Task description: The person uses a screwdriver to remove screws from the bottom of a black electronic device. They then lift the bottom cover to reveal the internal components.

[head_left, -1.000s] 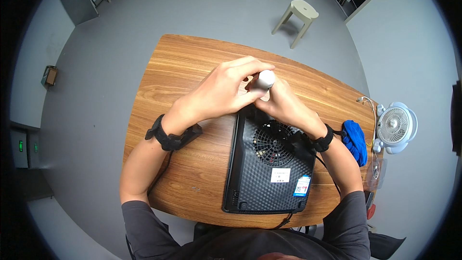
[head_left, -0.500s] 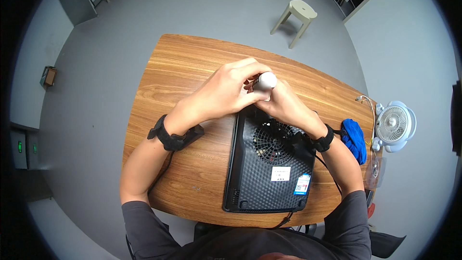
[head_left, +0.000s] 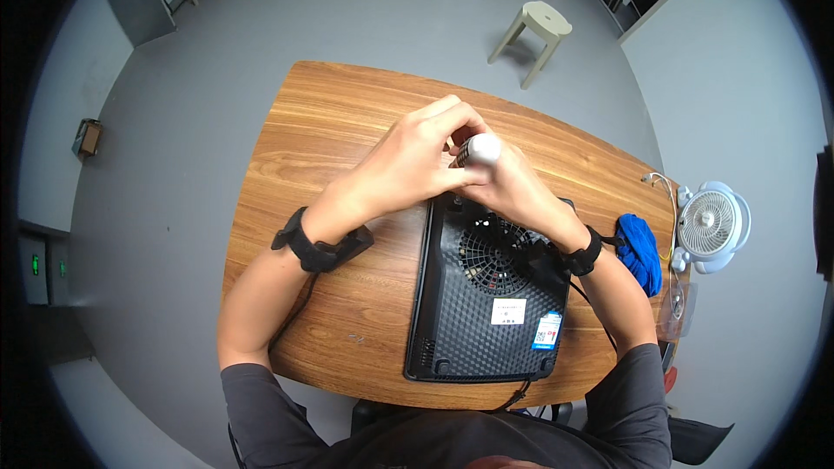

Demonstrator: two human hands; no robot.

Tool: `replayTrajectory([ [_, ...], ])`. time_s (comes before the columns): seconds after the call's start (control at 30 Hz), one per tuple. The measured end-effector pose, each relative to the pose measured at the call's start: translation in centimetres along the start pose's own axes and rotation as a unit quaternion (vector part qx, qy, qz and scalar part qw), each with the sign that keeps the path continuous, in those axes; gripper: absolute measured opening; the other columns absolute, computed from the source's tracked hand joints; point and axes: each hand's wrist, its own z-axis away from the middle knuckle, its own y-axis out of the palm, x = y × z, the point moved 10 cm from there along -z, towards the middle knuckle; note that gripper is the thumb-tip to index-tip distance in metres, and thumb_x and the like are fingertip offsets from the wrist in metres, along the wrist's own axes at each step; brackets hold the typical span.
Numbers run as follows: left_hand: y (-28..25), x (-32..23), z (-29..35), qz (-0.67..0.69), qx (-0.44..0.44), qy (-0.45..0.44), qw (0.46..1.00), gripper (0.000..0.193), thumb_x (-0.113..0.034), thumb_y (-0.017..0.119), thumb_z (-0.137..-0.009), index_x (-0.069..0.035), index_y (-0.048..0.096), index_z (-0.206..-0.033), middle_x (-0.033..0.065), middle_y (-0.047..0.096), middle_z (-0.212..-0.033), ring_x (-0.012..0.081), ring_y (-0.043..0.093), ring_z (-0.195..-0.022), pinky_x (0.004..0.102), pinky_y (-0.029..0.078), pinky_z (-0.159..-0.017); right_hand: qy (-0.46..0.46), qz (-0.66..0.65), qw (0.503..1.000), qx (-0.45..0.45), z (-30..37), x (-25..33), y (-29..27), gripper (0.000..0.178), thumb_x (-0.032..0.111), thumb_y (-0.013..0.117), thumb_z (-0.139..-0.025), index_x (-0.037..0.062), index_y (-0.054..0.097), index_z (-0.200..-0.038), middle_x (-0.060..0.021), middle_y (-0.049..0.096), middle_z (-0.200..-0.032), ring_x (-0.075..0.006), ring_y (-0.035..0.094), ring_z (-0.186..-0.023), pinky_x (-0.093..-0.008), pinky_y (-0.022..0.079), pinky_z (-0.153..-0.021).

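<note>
Left hand [head_left: 415, 155] pinches the white-ended cylindrical tool [head_left: 484, 151] near the black textured-plastic appliance's [head_left: 473, 330] far end, right hand [head_left: 523, 189] alongside, grip hidden, can't tell, so off-axis force could skid the tool's unseen tip.

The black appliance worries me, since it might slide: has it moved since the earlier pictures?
No, not visibly: the black appliance keeps its place against the near edge of the wooden table, with no clear shift either way.
</note>
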Motion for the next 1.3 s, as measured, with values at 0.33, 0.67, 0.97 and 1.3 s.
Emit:
replayTrajectory([
  [0.33, -0.1, -0.7, 0.2, -0.012, -0.03, 0.018, 0.999, 0.043, -0.009, 0.087, -0.078, -0.002, 0.065, -0.115, 0.0094, 0.065, -0.106, 0.0214, 0.067, -0.093, 0.0341, 0.056, -0.079, 0.005, 0.003, 1.0, -0.021, 0.0, 0.4, -0.6, 0.033, 0.002, 0.073, -0.087, -0.0017, 0.061, -0.117, -0.0203, 0.071, -0.104, -0.0371, 0.071, -0.1, -0.0447, 0.056, -0.083],
  [0.67, 0.3, -1.2, 0.2, -0.006, -0.024, 0.012, 1.0, 0.045, -0.006, 0.084, -0.081, -0.002, 0.067, -0.122, 0.0109, 0.068, -0.109, 0.0231, 0.068, -0.093, 0.034, 0.058, -0.079, 0.018, 0.018, 0.999, -0.034, 0.5, -0.2, -1.0, 0.037, 0.003, 0.075, -0.087, -0.0005, 0.062, -0.122, -0.0192, 0.071, -0.111, -0.0364, 0.07, -0.107, -0.0435, 0.055, -0.091],
  [0.97, 0.0, -2.2, 1.1, -0.029, -0.029, -0.004, 0.999, 0.041, 0.003, 0.079, -0.085, -0.001, 0.067, -0.124, 0.0105, 0.069, -0.116, 0.0213, 0.072, -0.104, 0.0333, 0.064, -0.087, 0.061, 0.04, 0.996, -0.053, 4.5, -3.5, -6.1, 0.042, 0.026, 0.071, -0.099, -0.0035, 0.063, -0.127, -0.0213, 0.07, -0.121, -0.0324, 0.072, -0.105, -0.0428, 0.059, -0.091],
  [1.3, 1.7, -4.5, 1.1, 0.017, -0.041, -0.029, 0.999, 0.043, 0.003, 0.079, -0.085, 0.0, 0.066, -0.125, 0.0102, 0.066, -0.113, 0.0208, 0.071, -0.105, 0.0345, 0.066, -0.088, 0.157, 0.132, 0.975, -0.079, 17.6, -11.9, -9.6, 0.045, 0.031, 0.063, -0.104, -0.0047, 0.064, -0.131, -0.0242, 0.061, -0.13, -0.0348, 0.062, -0.121, -0.0416, 0.05, -0.104],
])
